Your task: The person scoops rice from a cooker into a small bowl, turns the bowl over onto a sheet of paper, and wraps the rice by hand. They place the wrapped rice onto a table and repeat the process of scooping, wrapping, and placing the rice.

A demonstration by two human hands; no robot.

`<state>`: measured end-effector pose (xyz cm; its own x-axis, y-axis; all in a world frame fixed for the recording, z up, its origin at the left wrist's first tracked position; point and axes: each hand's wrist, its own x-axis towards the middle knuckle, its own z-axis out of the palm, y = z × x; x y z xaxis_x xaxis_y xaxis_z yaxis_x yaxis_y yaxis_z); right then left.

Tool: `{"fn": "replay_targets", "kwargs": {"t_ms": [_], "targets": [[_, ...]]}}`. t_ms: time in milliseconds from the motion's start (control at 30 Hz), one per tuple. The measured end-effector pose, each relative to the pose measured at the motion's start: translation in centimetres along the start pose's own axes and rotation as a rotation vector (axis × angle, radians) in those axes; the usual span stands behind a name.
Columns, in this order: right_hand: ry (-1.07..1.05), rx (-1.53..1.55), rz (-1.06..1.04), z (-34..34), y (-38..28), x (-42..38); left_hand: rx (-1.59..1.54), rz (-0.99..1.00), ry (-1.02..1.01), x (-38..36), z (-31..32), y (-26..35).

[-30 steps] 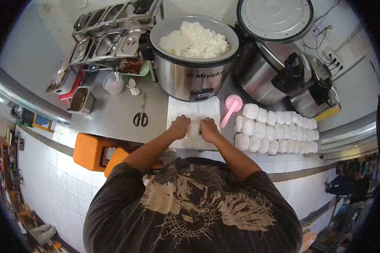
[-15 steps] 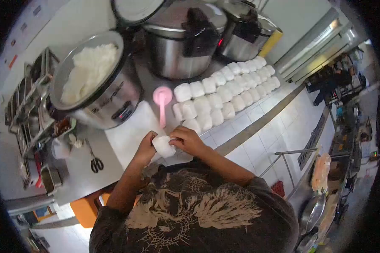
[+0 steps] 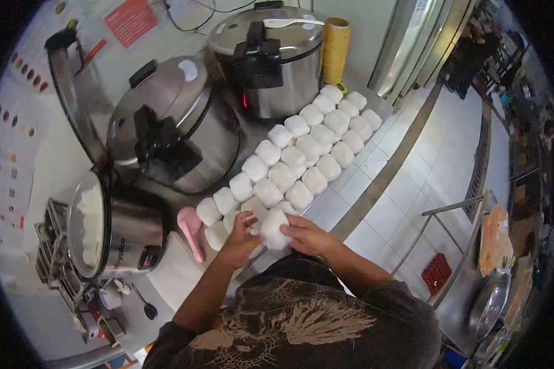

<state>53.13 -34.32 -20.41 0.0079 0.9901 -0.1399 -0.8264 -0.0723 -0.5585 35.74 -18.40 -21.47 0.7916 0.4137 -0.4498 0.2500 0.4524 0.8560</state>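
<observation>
In front of my chest, my right hand (image 3: 306, 235) grips a rounded white bag of rice (image 3: 276, 229), thumb pressed on its near side. My left hand (image 3: 239, 238) is at the bag's left, fingers apart and slightly curled. Just beyond my hands, rows of similar white rice bags (image 3: 281, 176) run diagonally across the steel counter. A pink rice scoop (image 3: 189, 222) lies left of the rows, its handle pointing toward me. Farther left, an uncovered cooker (image 3: 132, 237) holds white cooked rice (image 3: 92, 224).
Two lidded steel cookers (image 3: 178, 123) (image 3: 268, 61) stand behind the rows, beside a yellow roll (image 3: 336, 49). Black-handled scissors (image 3: 149, 309) and metal trays (image 3: 58, 246) lie at the left. Off to the right are a tiled floor (image 3: 406, 203) and a metal-legged table (image 3: 455, 264).
My view has turned right toward the rows, and both hands have moved right with the rice bag. The left fingers have come off it, while the right hand keeps hold.
</observation>
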Motion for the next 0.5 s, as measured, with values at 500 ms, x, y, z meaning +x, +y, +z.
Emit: {"fn": "replay_targets", "kwargs": {"t_ms": [500], "targets": [[1.206, -1.284, -0.791, -24.5, -28.3, 8.5, -0.040, -0.190, 0.314, -5.7, -0.6, -2.3]]}}
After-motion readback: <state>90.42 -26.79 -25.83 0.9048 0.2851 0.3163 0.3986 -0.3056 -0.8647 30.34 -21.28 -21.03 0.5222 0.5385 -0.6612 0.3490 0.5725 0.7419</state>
